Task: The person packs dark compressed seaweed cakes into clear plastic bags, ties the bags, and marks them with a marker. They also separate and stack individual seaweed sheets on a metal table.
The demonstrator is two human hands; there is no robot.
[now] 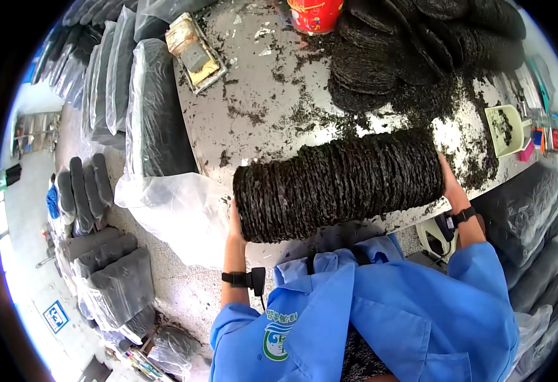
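A long stack of round dark dried sheets (pixel 336 181) lies on its side along the near edge of the grey table (pixel 253 76), pressed between my two hands. My left hand (pixel 235 224) pushes flat against its left end, my right hand (pixel 450 180) against its right end. Both wrists wear black bands. My blue coat fills the lower middle of the view.
More dark round sheets (pixel 412 44) are piled at the table's far right among loose crumbs. A red tub (pixel 315 14), a flat tin tray (pixel 195 54) and a pale scoop (pixel 505 130) sit on the table. Clear bags of stacked sheets (pixel 155 108) stand at the left and right.
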